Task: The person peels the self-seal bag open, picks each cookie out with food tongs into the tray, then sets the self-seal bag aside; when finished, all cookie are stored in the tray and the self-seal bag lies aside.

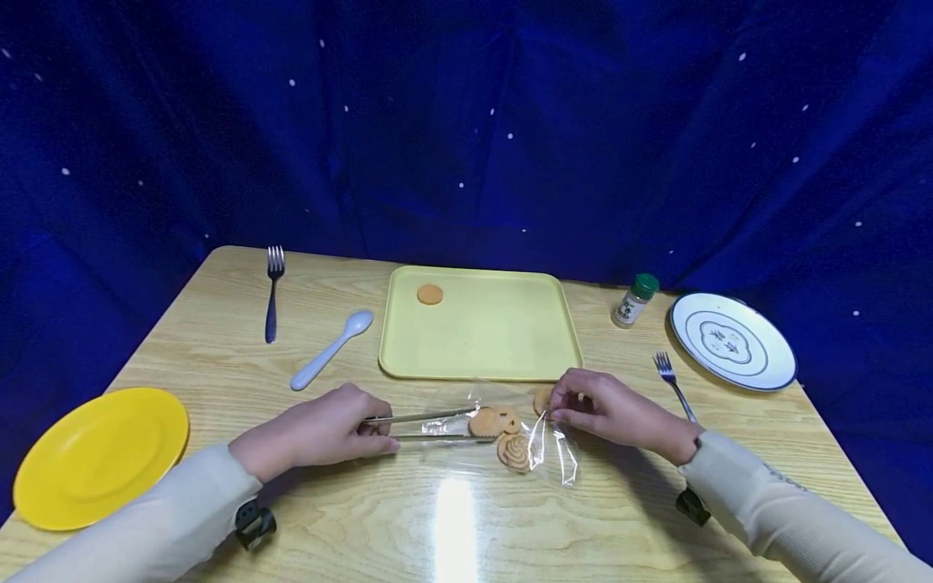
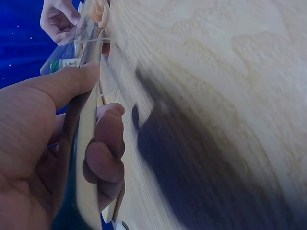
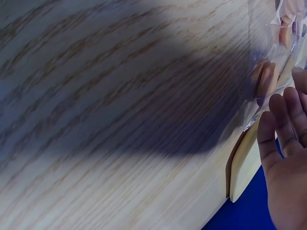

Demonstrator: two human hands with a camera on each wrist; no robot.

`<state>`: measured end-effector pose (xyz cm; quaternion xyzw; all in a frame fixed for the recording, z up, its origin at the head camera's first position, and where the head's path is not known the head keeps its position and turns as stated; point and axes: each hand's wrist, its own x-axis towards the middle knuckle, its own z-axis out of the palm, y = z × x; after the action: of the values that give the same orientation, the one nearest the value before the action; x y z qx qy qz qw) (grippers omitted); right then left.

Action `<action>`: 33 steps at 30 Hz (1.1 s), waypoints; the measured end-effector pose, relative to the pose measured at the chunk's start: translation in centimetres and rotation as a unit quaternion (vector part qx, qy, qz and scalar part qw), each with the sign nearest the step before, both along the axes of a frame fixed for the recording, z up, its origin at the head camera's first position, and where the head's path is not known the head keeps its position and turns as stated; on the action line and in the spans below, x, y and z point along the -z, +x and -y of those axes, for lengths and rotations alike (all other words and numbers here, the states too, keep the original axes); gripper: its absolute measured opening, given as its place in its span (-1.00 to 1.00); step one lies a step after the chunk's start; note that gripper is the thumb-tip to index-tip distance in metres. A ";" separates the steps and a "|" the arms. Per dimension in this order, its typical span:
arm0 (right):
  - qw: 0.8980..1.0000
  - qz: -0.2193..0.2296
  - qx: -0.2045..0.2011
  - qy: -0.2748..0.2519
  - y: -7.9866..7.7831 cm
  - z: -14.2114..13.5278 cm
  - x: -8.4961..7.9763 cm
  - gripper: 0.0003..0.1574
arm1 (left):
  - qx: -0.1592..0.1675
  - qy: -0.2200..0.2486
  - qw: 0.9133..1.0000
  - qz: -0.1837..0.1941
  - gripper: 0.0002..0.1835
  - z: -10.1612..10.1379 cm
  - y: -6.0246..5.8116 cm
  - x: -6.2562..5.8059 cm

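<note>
My left hand [image 1: 331, 429] holds a pair of metal tongs [image 2: 88, 115], whose two arms point right and stand apart. Their tips reach a round biscuit [image 1: 484, 423] in a clear plastic bag [image 1: 560, 457] lying on the table. Beside it in the bag are a biscuit with cut-out holes [image 1: 509, 417] and a spiral-patterned biscuit [image 1: 513, 453]. Another biscuit [image 1: 541, 401] lies near the fingertips of my right hand [image 1: 615, 411], which pinches the bag's right side. Behind the bag, a pale yellow tray [image 1: 496, 332] carries one round biscuit [image 1: 430, 295] at its upper left.
On the left are a yellow plate [image 1: 98, 457], a fork [image 1: 273, 295] and a pale spoon [image 1: 331, 351]. To the right stand a green-capped shaker [image 1: 634, 302], a second fork [image 1: 675, 385] and a white patterned plate [image 1: 765, 352]. A blue curtain [image 1: 466, 146] hangs behind the table.
</note>
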<state>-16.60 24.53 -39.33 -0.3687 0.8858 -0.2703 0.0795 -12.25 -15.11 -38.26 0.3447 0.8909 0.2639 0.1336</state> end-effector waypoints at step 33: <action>0.998 -0.048 -0.001 0.045 0.1 -0.8 -0.3 -0.96 | -0.077 0.021 0.997 -0.016 -0.73 6.6 -0.2 -6.2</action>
<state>-16.48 25.30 -39.05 -0.3784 0.8995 -0.2120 0.0533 -12.48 -21.69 -32.05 0.2820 0.9112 0.2863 0.0911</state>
